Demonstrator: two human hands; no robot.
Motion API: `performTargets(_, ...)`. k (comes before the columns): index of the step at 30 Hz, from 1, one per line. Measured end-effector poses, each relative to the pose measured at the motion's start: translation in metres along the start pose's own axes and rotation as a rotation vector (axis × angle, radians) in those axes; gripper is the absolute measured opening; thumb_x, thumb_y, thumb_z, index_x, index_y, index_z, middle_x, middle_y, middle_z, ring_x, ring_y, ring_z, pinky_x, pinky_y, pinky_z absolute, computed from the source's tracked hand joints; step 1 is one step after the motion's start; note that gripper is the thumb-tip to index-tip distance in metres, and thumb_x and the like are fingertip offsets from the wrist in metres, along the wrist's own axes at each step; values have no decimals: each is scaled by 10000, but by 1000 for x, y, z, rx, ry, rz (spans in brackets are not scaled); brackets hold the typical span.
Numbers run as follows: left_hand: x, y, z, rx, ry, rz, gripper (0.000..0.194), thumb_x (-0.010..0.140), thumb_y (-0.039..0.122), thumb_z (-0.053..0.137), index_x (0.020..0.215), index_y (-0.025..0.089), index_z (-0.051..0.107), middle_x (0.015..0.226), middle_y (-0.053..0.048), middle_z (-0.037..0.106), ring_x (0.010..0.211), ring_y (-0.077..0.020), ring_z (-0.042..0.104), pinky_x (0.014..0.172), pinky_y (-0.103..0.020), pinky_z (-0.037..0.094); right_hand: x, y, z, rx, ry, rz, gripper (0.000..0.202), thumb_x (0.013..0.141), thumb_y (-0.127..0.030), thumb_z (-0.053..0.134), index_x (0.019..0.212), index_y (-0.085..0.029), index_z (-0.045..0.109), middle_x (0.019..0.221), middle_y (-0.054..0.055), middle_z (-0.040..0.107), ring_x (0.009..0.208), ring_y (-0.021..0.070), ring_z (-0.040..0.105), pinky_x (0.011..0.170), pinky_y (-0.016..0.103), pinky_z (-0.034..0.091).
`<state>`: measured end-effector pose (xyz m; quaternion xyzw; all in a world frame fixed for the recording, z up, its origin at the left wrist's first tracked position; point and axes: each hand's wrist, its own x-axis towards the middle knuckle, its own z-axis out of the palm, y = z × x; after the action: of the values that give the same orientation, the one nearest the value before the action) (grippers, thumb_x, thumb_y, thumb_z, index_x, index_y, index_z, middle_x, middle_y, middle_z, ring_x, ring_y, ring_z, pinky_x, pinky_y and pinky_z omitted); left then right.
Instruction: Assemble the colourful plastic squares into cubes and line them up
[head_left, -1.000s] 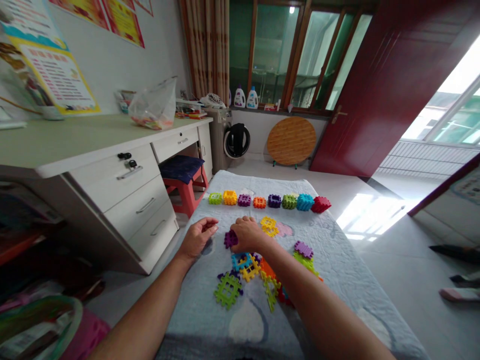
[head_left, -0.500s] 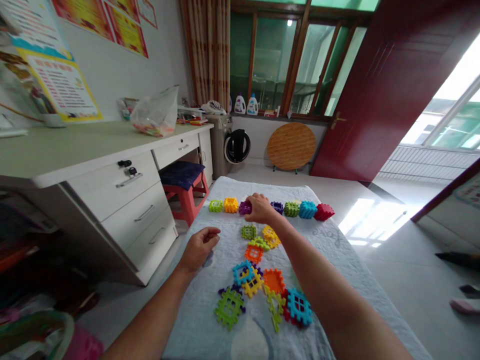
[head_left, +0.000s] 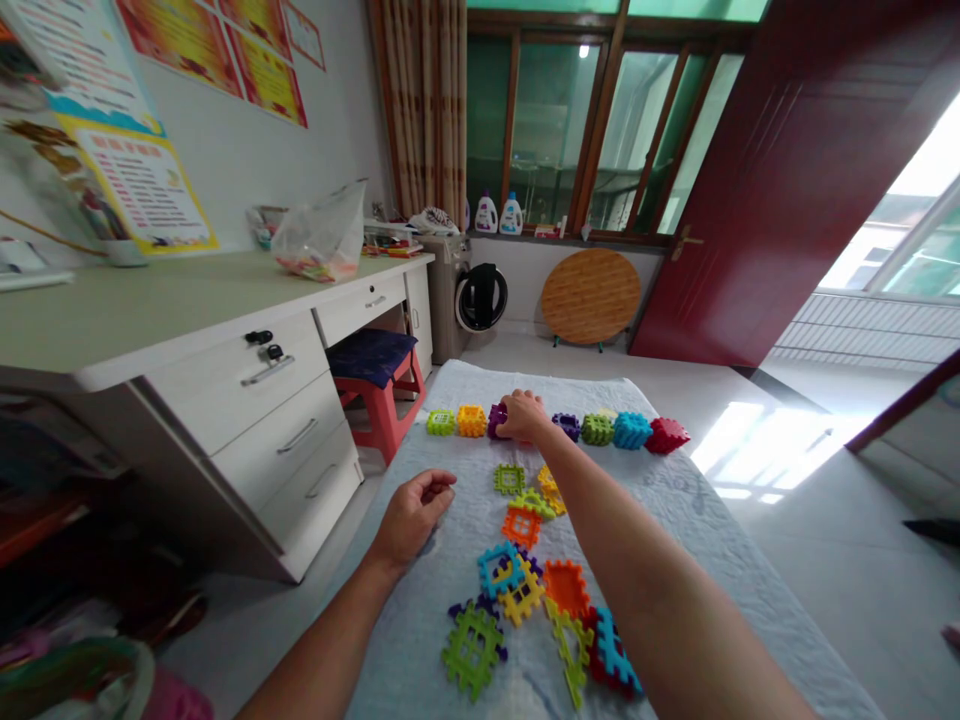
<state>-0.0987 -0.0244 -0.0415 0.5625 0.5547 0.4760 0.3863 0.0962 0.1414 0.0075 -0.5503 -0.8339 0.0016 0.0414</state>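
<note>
My right hand (head_left: 523, 414) reaches to the far row of interlocking plastic blocks, its fingers closed on a purple block (head_left: 496, 421). Left of it in the row stand a yellow block (head_left: 472, 421) and a light green block (head_left: 441, 422). To its right are a dark purple block (head_left: 568, 427), a green block (head_left: 598, 429), a blue block (head_left: 632, 430) and a red block (head_left: 668, 435). My left hand (head_left: 414, 512) hovers or rests at the left of the cloth, fingers loosely curled, thumb apart, nothing visible in it.
Loose notched panels lie nearer me, among them a green panel (head_left: 474, 650), an orange panel (head_left: 566, 588) and a blue panel (head_left: 616, 650) partly behind my right forearm. A pale blue cloth (head_left: 420, 620) covers the surface. A desk (head_left: 187, 310) and red stool (head_left: 382, 410) stand left.
The view has shifted slightly, so the scene sits a little lower and further right. My right hand stays at the purple block, which shows a bit more beside the fingers.
</note>
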Motion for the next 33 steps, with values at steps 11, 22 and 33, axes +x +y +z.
performTargets(11, 0, -1, 0, 6, 1, -29, 357, 727, 430, 641, 958, 159, 662, 812, -48, 659, 712, -175, 613, 605, -265, 469, -12, 10, -16, 92, 84, 2, 583, 686, -397, 628, 1228, -195, 557, 1194, 134, 540, 1088, 315, 466, 873, 426, 387)
performTargets(22, -3, -2, 1, 63, -22, 23, 335, 717, 415, 647, 945, 169, 656, 795, -28, 655, 705, -163, 597, 633, -270, 470, -155, 112, -53, 287, 60, 51, 309, 706, -158, 538, 992, -153, 653, 917, 65, 660, 804, 173, 592, 738, 286, 442)
performTargets(33, -6, -2, 6, 222, -11, 67, 330, 697, 415, 635, 918, 172, 671, 761, -28, 676, 712, -186, 614, 672, -288, 487, -234, 112, -11, 330, -144, 75, 442, 645, -274, 658, 1068, -165, 588, 937, 62, 637, 819, 188, 583, 748, 293, 445)
